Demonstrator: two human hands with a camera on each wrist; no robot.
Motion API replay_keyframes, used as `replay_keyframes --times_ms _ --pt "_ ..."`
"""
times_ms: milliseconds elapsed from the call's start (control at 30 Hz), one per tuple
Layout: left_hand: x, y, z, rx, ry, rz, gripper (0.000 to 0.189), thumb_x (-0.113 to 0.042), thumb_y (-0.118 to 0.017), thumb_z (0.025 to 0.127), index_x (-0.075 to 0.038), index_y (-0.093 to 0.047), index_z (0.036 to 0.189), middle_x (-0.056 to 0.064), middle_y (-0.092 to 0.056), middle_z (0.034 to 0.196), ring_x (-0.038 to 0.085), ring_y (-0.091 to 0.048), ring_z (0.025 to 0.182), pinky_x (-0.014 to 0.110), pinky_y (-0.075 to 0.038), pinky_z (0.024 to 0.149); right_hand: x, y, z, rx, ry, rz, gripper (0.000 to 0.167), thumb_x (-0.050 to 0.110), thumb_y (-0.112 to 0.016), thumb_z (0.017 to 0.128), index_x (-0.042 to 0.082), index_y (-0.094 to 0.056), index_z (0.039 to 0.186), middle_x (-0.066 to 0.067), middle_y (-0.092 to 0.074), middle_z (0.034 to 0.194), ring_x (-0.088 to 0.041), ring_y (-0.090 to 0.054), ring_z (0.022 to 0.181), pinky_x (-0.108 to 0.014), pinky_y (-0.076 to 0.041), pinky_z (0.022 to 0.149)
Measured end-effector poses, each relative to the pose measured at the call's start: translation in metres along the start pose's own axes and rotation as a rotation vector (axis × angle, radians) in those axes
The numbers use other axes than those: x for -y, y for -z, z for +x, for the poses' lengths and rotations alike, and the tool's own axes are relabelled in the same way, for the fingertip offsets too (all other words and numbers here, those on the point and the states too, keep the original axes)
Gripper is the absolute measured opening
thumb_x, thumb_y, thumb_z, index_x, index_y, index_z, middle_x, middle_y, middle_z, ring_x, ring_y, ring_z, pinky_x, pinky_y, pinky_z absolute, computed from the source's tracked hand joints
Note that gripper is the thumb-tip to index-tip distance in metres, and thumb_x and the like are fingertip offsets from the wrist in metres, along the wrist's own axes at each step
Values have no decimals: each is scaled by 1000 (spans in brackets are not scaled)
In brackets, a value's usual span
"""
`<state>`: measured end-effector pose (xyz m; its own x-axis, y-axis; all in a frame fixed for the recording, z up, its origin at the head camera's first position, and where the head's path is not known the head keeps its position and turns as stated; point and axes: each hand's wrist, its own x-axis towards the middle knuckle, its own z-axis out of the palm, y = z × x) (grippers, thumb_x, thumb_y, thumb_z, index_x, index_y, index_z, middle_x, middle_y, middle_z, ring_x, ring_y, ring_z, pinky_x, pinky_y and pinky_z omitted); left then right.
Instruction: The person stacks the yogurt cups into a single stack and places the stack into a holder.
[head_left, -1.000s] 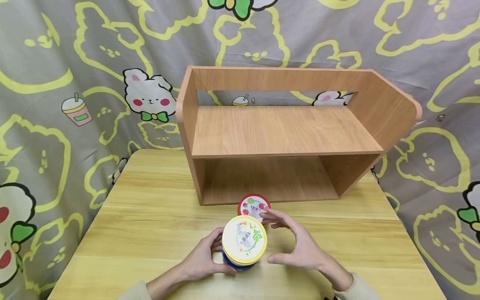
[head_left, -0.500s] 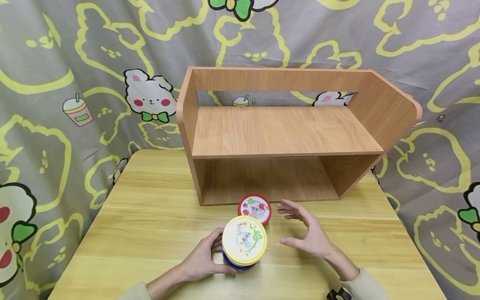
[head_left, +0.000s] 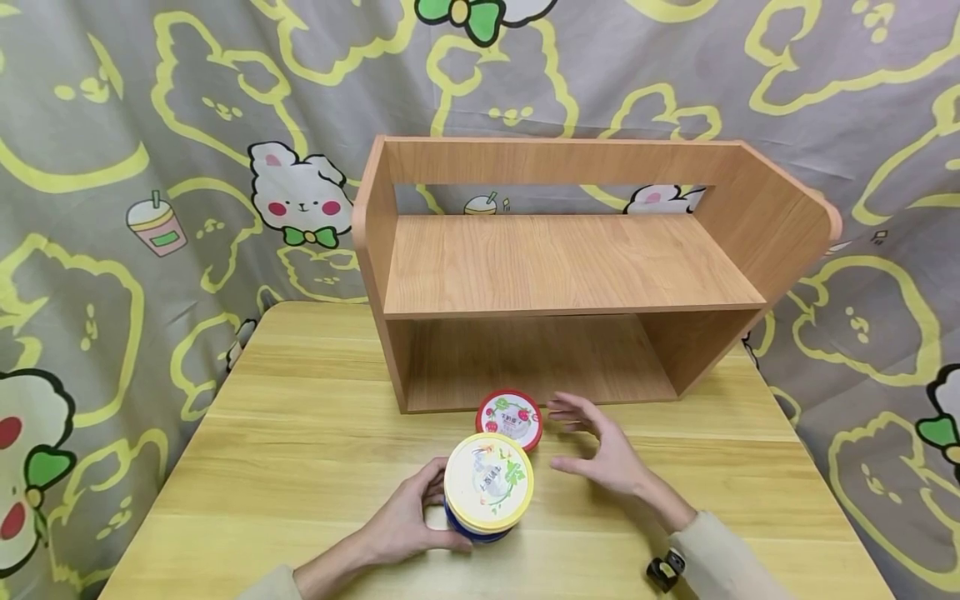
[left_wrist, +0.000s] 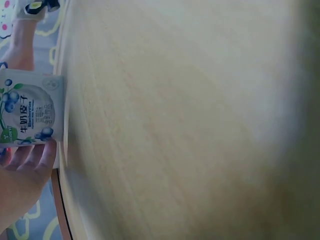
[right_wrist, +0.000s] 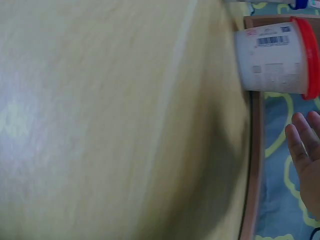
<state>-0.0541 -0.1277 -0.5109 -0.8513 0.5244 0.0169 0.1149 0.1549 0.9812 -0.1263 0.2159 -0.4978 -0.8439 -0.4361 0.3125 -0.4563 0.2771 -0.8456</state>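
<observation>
A round tub with a yellow lid (head_left: 489, 483) stands on top of a tub with a blue rim (head_left: 480, 533), near the front of the table. My left hand (head_left: 408, 510) curls its thumb and fingers round the side of this stack. In the left wrist view the white blueberry tub (left_wrist: 32, 107) shows against the left fingers (left_wrist: 35, 157). Just behind the stack is a red-lidded tub (head_left: 512, 417); its white side with a barcode (right_wrist: 272, 42) shows in the right wrist view. My right hand (head_left: 603, 454) is beside it, fingers spread, apart from it and holding nothing.
A two-tier wooden shelf (head_left: 577, 262) stands behind the tubs on the wooden table (head_left: 300, 400). The red-lidded tub is close to its front edge. A patterned curtain (head_left: 225, 83) hangs behind. A black device (head_left: 665, 571) sits at the right wrist.
My right hand drew back to the right from the red-lidded tub, then came slightly left and forward. The left hand and the stacked tubs stayed where they were.
</observation>
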Motion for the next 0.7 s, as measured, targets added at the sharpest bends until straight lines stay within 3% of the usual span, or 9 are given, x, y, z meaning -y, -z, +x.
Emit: replay_keyframes --times_ms 167,400,700 --pt "0 0 0 -3 -6 -18 92 -13 -97 73 -5 -46 149 19 -63 144 5 -65 125 23 -56 110 -10 -5 6 31 -79 36 87 8 -90 82 -3 -42 154 -23 -61 148 -38 -66 126 -41 -61 103" --pt "1 -1 0 2 -14 -34 92 -12 -97 73 -5 -46 149 20 -63 144 6 -66 125 23 -56 110 -24 -13 12 49 -117 46 90 13 -92 81 -2 -42 155 -20 -61 149 -3 -64 124 -38 -61 103" --pt "1 -1 0 3 -16 -29 90 -11 -96 73 -5 -46 148 20 -64 142 6 -67 123 23 -56 110 -24 -23 18 74 -108 69 92 14 -94 79 4 -45 156 -21 -64 140 -6 -63 121 -31 -60 104"
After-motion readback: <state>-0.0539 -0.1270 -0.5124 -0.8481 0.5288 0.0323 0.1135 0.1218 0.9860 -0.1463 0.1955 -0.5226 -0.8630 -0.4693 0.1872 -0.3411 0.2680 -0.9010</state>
